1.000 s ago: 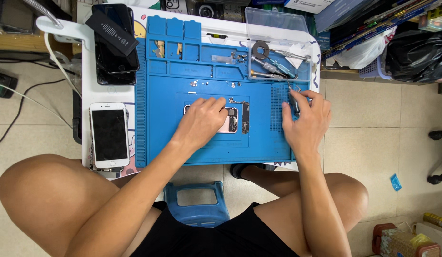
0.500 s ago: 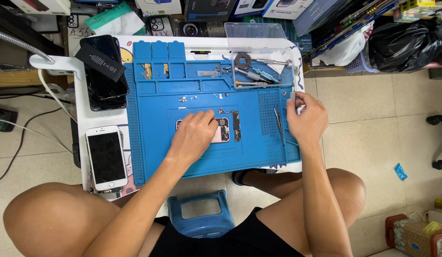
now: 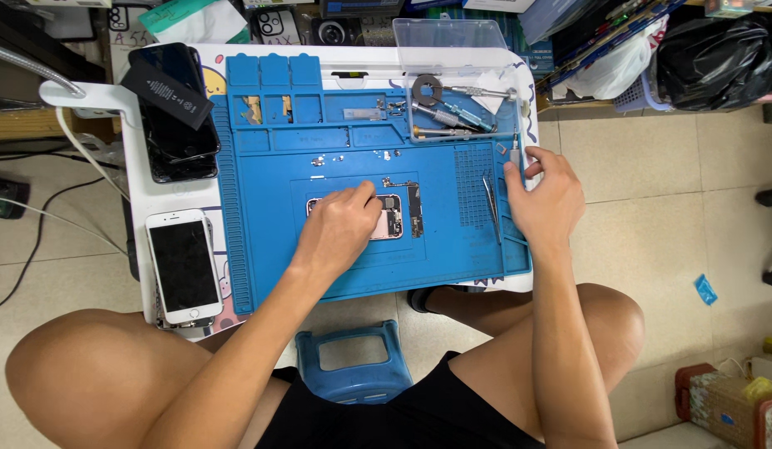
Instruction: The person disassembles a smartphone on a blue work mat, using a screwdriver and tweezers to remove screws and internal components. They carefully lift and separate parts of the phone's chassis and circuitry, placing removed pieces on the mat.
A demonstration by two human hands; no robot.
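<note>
Resting palm-down on the opened phone at the middle of the blue work mat, the left hand has its fingers curled loosely over the casing, pinning rather than gripping it, the phone's long axis running left to right. At the mat's right edge the right hand pinches a slim screwdriver upright between thumb and fingertips, well apart from the phone, just right of the tweezers and below the clear tool tray. The left hand is plainly nearer the phone.
</note>
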